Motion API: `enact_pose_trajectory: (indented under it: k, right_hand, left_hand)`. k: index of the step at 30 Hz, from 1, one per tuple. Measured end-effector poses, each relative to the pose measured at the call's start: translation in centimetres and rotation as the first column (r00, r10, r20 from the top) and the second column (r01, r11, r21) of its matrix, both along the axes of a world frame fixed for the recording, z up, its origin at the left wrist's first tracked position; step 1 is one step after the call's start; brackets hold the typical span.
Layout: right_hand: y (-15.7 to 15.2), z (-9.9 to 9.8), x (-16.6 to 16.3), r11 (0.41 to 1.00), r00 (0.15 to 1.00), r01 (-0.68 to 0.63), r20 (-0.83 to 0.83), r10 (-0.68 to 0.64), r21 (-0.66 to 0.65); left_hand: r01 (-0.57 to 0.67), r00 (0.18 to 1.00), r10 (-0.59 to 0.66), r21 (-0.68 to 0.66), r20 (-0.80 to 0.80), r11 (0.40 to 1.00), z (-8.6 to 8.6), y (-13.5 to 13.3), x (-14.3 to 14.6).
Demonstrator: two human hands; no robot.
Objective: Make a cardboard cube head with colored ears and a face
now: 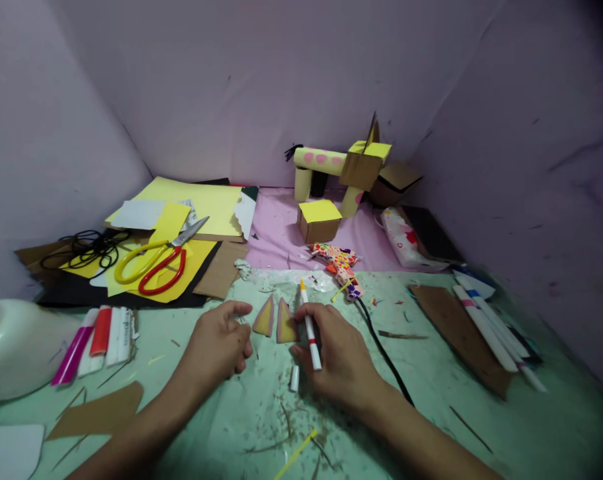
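Observation:
My right hand (337,355) grips a white marker (310,327) with a yellow tip and a red band, tip pointing away from me. Two small triangular cardboard pieces (275,321) with yellow faces lie on the green surface between my hands, the right one touching my right fingers. My left hand (220,343) rests on the surface just left of the triangles, fingers curled loosely, nothing seen in it. A white marker cap (294,378) lies beside my right hand.
Yellow-and-red scissors (154,262) lie on yellow paper at the left, near a black cord (88,246). Markers (94,341) and a white container (16,347) sit far left. A cardboard animal figure (344,167), a small box (319,221), a glue gun (340,262) and more markers (491,323) lie beyond and right.

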State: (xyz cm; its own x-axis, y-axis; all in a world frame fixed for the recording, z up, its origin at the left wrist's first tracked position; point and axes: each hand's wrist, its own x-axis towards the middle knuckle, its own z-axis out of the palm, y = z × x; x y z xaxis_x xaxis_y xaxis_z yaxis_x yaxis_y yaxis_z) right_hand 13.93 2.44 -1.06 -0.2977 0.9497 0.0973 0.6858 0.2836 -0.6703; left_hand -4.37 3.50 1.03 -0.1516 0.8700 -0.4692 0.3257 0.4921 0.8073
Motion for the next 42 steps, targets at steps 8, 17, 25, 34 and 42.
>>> enact_pose_trajectory:
  k: [8,17,25,34,42]
  right_hand:
    - [-0.2,-0.1,-0.5,0.999,0.999,0.034,0.032,-0.033,-0.015]
    - [0.0,-0.5,-0.4,0.998,0.998,0.063,-0.025,-0.063,-0.032]
    - [-0.1,-0.6,-0.3,0.997,0.995,0.072,-0.062,-0.073,-0.015]
    - [-0.3,-1.1,0.2,0.998,0.985,0.033,-0.169,-0.023,0.057]
    - [-0.5,-1.3,0.4,0.991,0.978,0.045,-0.209,-0.018,0.128]
  left_hand:
    - [0.074,0.997,-0.073,0.029,-0.022,0.997,0.3,-1.9,1.3]
    - [0.190,0.972,-0.175,0.088,-0.158,0.978,-1.2,-2.0,1.8]
    - [0.150,0.980,-0.149,-0.006,-0.131,0.989,-0.6,-1.6,2.7]
    - [0.140,0.990,-0.141,-0.013,-0.017,0.990,-0.4,-1.6,2.5]
    - [0.176,0.983,-0.178,0.048,0.049,0.983,-0.9,-1.6,2.1]
